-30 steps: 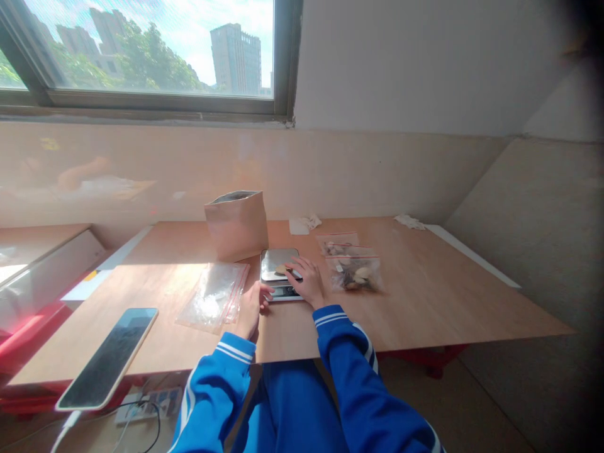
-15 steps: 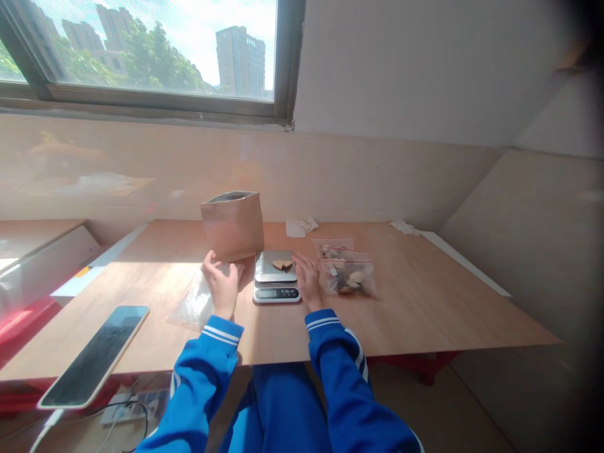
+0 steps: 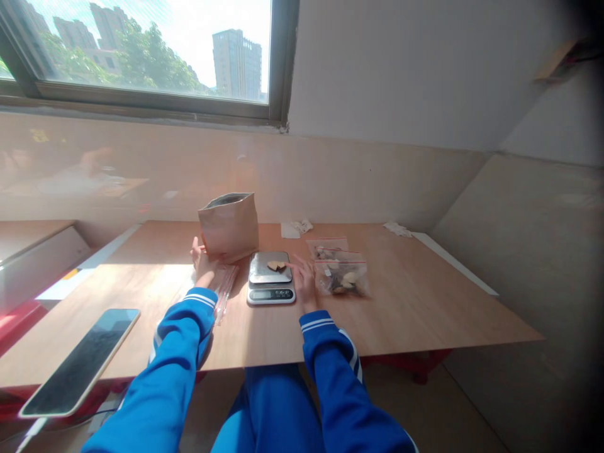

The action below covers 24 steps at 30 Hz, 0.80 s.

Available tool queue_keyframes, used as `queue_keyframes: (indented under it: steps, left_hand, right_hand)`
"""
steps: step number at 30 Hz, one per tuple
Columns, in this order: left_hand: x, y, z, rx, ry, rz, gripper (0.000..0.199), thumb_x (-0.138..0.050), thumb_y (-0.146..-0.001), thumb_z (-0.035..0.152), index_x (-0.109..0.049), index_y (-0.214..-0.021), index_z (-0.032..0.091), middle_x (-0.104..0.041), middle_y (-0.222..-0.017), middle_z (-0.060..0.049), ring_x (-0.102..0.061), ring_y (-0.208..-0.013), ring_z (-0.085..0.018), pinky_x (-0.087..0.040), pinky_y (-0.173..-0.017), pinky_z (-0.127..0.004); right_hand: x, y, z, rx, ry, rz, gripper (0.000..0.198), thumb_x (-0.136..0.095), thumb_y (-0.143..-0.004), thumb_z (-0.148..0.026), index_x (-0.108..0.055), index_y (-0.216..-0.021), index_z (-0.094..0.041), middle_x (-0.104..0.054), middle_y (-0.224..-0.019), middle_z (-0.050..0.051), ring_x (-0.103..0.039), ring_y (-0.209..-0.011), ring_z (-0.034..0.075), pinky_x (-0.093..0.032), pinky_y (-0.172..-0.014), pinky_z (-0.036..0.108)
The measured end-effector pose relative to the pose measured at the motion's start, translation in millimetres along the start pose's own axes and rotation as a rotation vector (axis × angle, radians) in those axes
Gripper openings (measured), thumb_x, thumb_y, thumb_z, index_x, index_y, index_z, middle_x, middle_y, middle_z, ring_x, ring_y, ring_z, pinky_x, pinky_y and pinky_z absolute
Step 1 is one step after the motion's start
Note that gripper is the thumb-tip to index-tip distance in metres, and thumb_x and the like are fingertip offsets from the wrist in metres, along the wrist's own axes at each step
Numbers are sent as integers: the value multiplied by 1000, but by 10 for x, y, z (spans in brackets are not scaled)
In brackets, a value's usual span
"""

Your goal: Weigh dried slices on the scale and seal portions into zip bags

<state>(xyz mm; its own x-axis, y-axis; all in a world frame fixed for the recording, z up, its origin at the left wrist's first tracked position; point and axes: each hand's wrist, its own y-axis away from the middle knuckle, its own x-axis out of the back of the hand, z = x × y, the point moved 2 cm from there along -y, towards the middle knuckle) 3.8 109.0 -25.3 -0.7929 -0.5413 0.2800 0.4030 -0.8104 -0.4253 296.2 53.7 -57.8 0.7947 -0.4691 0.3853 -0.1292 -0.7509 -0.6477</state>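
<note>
My left hand [image 3: 202, 265] is at the lower left corner of an open-topped brown paper bag [image 3: 229, 228], fingers by its left edge and thumb across its front; the bag leans slightly. Clear zip bags [image 3: 225, 292] lie flat beside that wrist. A white digital kitchen scale [image 3: 272, 296] with a metal plate stands in front of me. On its plate rests a tan, notched slice [image 3: 277, 266], perhaps dried mushroom. My right hand [image 3: 304, 277] is at the scale's right side, fingers apart and holding nothing, the index finger stretched toward the slice.
Right of the scale lie a filled zip bag [image 3: 346, 280] of dried pieces and another filled zip bag [image 3: 328, 244] behind it. Crumpled tissue [image 3: 302, 226] and more white paper [image 3: 397, 229] sit along the back. A phone [image 3: 82, 362] on a cable lies at the left front edge.
My left hand has moved forward and left, from above the clear zip bags to the paper bag, which now tilts a little. My right index finger now reaches over the scale plate.
</note>
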Motion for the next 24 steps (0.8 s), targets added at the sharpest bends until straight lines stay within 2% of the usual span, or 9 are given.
queue_keyframes:
  steps: [2, 6, 11, 14, 20, 24]
  left_hand:
    - [18, 51, -122, -17, -95, 16, 69, -74, -67, 31, -43, -126, 15, -47, -125, -13, -40, -123, -30, -37, -101, -43]
    - [42, 110, -249, -29, -142, -20, 56, -70, -69, 28, -48, -120, 22, -52, -123, -11, -51, -114, -29, -45, -92, -40]
    - [28, 109, -222, 53, -96, -102, 63, -72, -67, 31, -43, -121, 17, -65, -101, -10, -63, -85, -27, -47, -71, -36]
    - [41, 133, -172, 96, -45, -97, 57, -71, -67, 36, -45, -115, 18, -67, -92, -9, -64, -78, -26, -46, -69, -35]
    - [75, 229, -52, 6, 54, -131, 38, -64, -70, 30, -48, -103, 21, -66, -100, -7, -63, -82, -22, -46, -73, -31]
    - [89, 257, 8, 13, 56, -116, 36, -64, -70, 32, -48, -101, 22, -65, -93, -4, -61, -77, -19, -45, -70, -29]
  right_hand:
    - [11, -6, -25, 16, -11, 8, 41, -32, -97, -27, -72, -104, -22, -59, -128, 8, -51, -118, 22, -36, -103, 40]
    - [85, 26, -137, 79, 9, 36, 40, -32, -97, -26, -69, -107, -21, -60, -123, 9, -53, -116, 22, -38, -100, 40]
    - [245, 211, -440, 129, 17, 121, 35, -32, -96, -25, -64, -109, -22, -60, -120, 9, -55, -113, 23, -40, -99, 42]
    - [265, 300, -705, 153, -46, 128, 31, -35, -95, -23, -61, -113, -23, -60, -118, 9, -55, -113, 23, -42, -97, 42]
    - [61, 189, -1213, 233, -34, 16, 36, -37, -95, -18, -52, -127, -24, -55, -128, 8, -48, -123, 22, -39, -104, 44]
    - [-60, 60, -1363, 303, 51, -96, 33, -38, -94, -17, -58, -120, -23, -53, -129, 9, -41, -129, 25, -35, -109, 48]
